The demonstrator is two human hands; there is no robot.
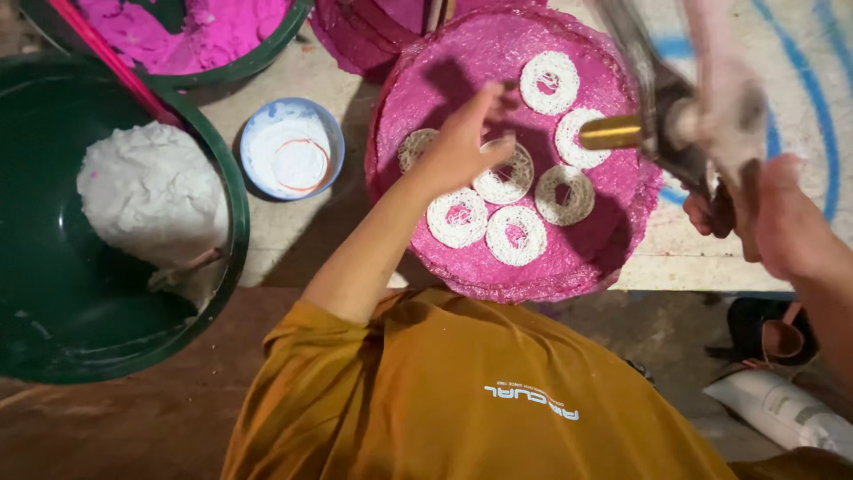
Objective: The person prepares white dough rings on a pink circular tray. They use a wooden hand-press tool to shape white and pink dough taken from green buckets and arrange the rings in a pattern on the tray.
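The left hand point(462, 142) is stretched out over the pink woven tray point(613, 204), fingers loose and spread, gripping nothing; it hovers above — perhaps just brushing — the ring of white noodle strands point(504, 178) at the tray's middle. Seven such rings show on the tray; one at the left point(410, 147) is partly hidden by the hand, two lie just nearer the person point(458, 218) point(517, 234), and the others fan away to the right and far side. The ring under the fingertips is round, so it has no long axis to speak of; it lies flat, directly below and slightly right of the palm, and the left hand is plainly the nearer one.

The right hand point(764, 218) is off the tray's right edge, clenched on the handle of a metal press point(684, 124); its brass nozzle point(611, 132) points left over the tray, just beside a far-side ring point(573, 136).

To the left stand a green basin point(53, 320) holding a lump of white dough point(151, 191), a small blue bowl point(291, 147), and a second basin with pink tray material in it point(200, 36).
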